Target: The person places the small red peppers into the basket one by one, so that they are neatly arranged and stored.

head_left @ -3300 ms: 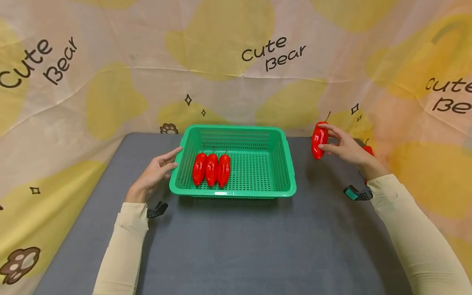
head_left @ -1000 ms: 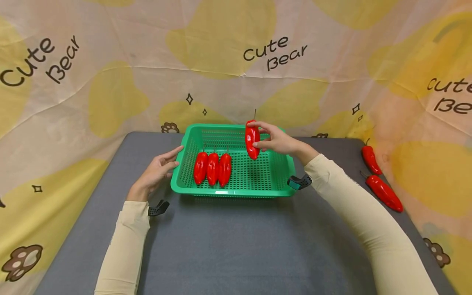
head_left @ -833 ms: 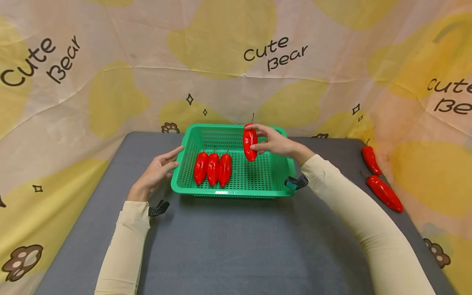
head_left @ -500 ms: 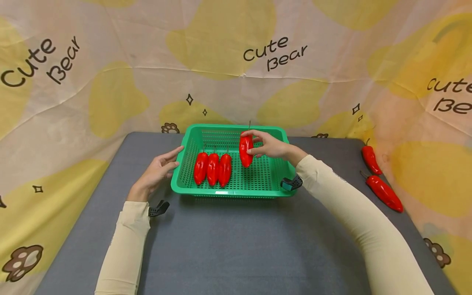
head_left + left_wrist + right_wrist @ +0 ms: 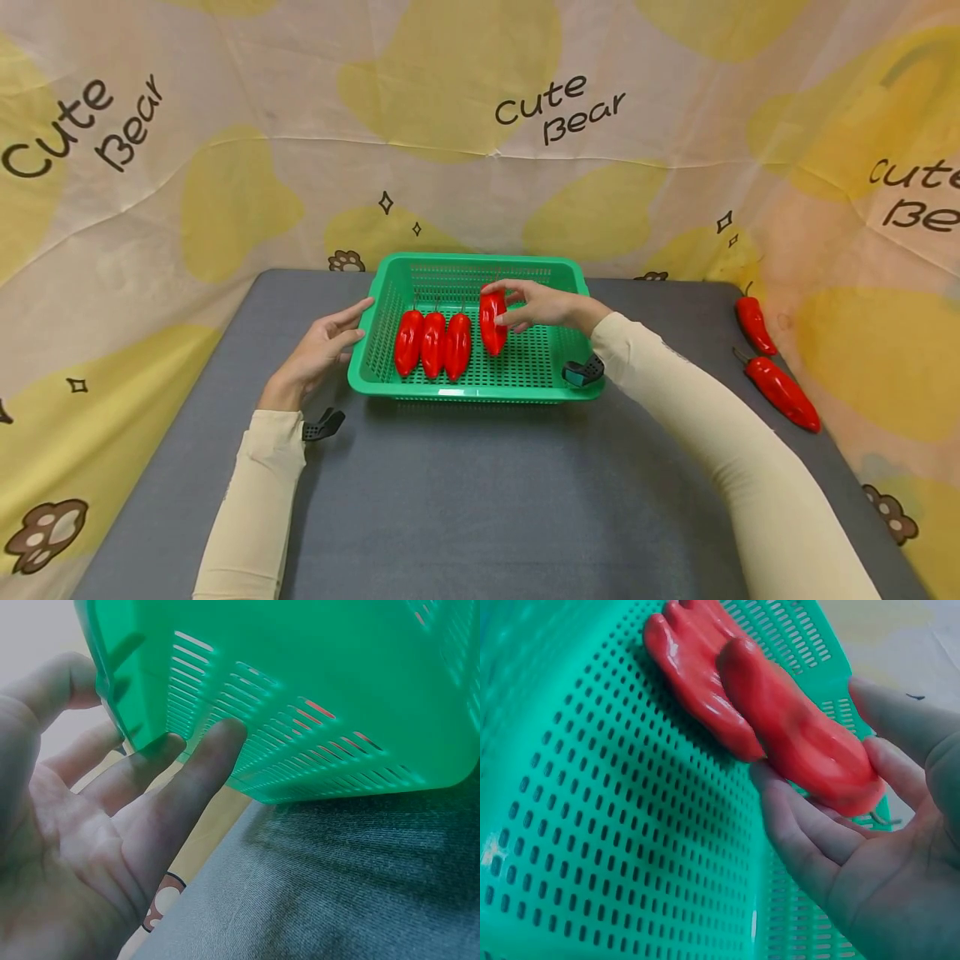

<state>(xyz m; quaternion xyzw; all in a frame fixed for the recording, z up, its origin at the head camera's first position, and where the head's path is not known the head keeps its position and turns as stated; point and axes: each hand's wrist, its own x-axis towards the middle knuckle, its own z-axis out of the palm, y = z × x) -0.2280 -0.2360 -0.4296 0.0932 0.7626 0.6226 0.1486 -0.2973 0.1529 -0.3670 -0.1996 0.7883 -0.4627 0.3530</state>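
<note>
- Right hand [image 5: 540, 307]: grip pinching one red chili pepper [image 5: 492, 329] over green plastic basket [image 5: 474, 393].
- Left hand [image 5: 315, 357]: grip slack, against basket's left side.
- Three peppers [image 5: 432, 344]: basket, left.
- Two peppers [image 5: 782, 393]: table [image 5: 480, 500], right.

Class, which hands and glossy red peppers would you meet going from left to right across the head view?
Left hand, three glossy red peppers in the green perforated plastic basket, a fourth red pepper held by the right hand, two loose red peppers on the grey tabletop.
</note>
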